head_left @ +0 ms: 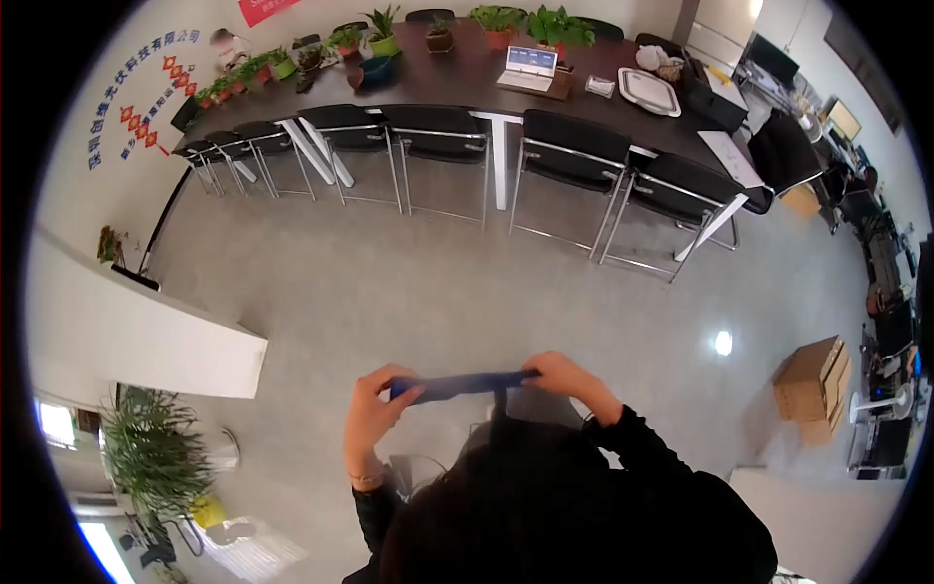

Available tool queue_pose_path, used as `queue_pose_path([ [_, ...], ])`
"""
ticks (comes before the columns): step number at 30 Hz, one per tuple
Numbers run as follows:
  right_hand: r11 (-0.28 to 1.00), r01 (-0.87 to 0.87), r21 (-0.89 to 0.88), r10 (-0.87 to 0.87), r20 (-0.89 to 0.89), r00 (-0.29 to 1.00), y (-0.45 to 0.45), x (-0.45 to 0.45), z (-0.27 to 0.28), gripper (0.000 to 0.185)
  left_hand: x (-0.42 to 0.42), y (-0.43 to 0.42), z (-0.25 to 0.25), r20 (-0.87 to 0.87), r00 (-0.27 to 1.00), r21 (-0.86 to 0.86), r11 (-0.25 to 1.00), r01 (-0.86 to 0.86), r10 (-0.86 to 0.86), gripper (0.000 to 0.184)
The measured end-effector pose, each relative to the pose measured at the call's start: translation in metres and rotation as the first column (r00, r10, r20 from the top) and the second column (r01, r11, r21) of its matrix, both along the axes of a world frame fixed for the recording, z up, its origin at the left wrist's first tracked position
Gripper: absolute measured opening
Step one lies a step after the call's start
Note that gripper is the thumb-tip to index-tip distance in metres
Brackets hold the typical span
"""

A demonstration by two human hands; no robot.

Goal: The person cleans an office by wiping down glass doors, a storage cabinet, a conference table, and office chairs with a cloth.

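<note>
A long, narrow dark blue strip (459, 385), perhaps folded cloth, stretches almost level between my two hands. Its left end is pinched by my left hand (377, 401), with thumb in front and fingers behind. My right hand (567, 378) grips the other end, its fingers closed over the edge. Below the strip is the dark top of a head and black sleeves. Part of something grey and chair-like shows behind my left wrist, mostly hidden.
Ahead stands a long dark table (438, 83) bearing potted plants, a laptop (527, 70) and a white tray (649, 91). Black chairs (576, 151) line its near side. A cardboard box (812, 384) sits at right, a leafy plant (156, 448) at left, near a white partition (165, 321).
</note>
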State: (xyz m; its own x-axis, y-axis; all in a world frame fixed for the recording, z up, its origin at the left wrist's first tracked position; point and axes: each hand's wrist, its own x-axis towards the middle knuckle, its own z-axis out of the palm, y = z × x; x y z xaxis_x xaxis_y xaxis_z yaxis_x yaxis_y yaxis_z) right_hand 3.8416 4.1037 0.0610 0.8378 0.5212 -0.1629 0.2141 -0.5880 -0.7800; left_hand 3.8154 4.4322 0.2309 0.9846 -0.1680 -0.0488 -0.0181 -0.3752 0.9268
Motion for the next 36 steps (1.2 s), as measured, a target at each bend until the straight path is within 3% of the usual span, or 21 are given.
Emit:
queue_pose_path([
  [4, 0.991, 0.116, 0.063, -0.112, -0.065, 0.992, -0.031, 0.083, -0.012, 0.026, 0.116, -0.015, 0.002, -0.152, 0.988, 0.106, 0.994, 0.016, 0.000, 0.013],
  [6, 0.973, 0.223, -0.065, -0.232, -0.206, 0.951, -0.047, 0.133, -0.019, 0.027, 0.173, -0.017, -0.022, 0.036, 0.999, 0.251, 0.968, 0.018, -0.027, 0.016],
  [7, 0.972, 0.231, 0.039, -0.221, -0.172, 0.960, -0.053, 0.159, -0.031, 0.026, 0.198, -0.019, -0.028, 0.017, 0.999, 0.240, 0.970, 0.028, -0.033, 0.017],
  [10, 0.936, 0.341, 0.084, -0.313, -0.241, 0.919, -0.065, 0.238, -0.044, 0.024, 0.273, -0.011, -0.073, 0.017, 0.998, 0.362, 0.931, 0.058, -0.068, 0.017],
  [11, 0.935, 0.340, 0.095, -0.309, -0.249, 0.918, -0.067, 0.265, -0.048, 0.024, 0.296, -0.010, -0.074, -0.084, 0.993, 0.420, 0.901, 0.106, -0.078, 0.017],
  [14, 0.973, 0.229, 0.031, -0.224, -0.115, 0.968, -0.061, 0.352, -0.052, 0.025, 0.363, -0.010, -0.051, -0.172, 0.984, 0.458, 0.881, 0.122, -0.047, 0.016],
  [16, 0.974, 0.184, 0.130, -0.180, -0.040, 0.983, -0.047, 0.404, -0.039, 0.024, 0.396, 0.008, -0.061, -0.117, 0.993, 0.419, 0.905, 0.076, -0.029, 0.017],
  [18, 0.982, 0.153, 0.109, -0.152, -0.025, 0.988, -0.036, 0.449, -0.034, 0.024, 0.429, 0.025, -0.073, -0.077, 0.997, 0.364, 0.931, 0.033, -0.006, 0.019],
  [20, 0.990, 0.122, 0.074, -0.121, -0.016, 0.992, -0.029, 0.483, -0.033, 0.024, 0.464, 0.035, -0.084, -0.293, 0.946, 0.291, 0.955, -0.053, 0.141, 0.023],
  [22, 0.980, 0.133, 0.148, -0.134, -0.001, 0.991, -0.019, 0.517, -0.036, 0.022, 0.504, 0.046, -0.102, -0.344, 0.931, 0.231, 0.972, -0.047, 0.126, 0.023],
  [24, 0.983, 0.141, 0.114, -0.139, -0.029, 0.990, -0.014, 0.553, -0.042, 0.023, 0.550, 0.060, -0.130, -0.389, 0.916, 0.175, 0.984, -0.034, 0.101, 0.024],
  [27, 0.984, 0.170, 0.050, -0.168, -0.034, 0.985, -0.002, 0.601, -0.063, 0.024, 0.622, 0.084, -0.183, -0.248, 0.969, 0.151, 0.988, 0.020, 0.019, 0.019],
  [29, 0.979, 0.202, 0.012, -0.202, -0.004, 0.979, 0.009, 0.649, -0.071, 0.023, 0.692, 0.101, -0.201, -0.108, 0.989, 0.308, 0.942, 0.131, -0.102, 0.013],
  [31, 0.948, 0.312, -0.063, -0.298, 0.172, 0.939, 0.018, 0.702, -0.071, 0.024, 0.766, 0.104, -0.180, 0.010, 0.994, 0.334, 0.937, 0.099, -0.109, 0.016],
  [34, 0.885, 0.465, 0.028, -0.458, 0.235, 0.857, 0.044, 0.775, 0.013, 0.022, 0.868, 0.108, -0.136, 0.123, 0.983, 0.324, 0.941, 0.093, -0.139, 0.017],
  [36, 0.846, 0.530, 0.052, -0.526, 0.240, 0.816, 0.064, 0.817, 0.040, 0.022, 0.926, 0.111, -0.112, 0.153, 0.977, 0.328, 0.940, 0.091, -0.148, 0.017],
])
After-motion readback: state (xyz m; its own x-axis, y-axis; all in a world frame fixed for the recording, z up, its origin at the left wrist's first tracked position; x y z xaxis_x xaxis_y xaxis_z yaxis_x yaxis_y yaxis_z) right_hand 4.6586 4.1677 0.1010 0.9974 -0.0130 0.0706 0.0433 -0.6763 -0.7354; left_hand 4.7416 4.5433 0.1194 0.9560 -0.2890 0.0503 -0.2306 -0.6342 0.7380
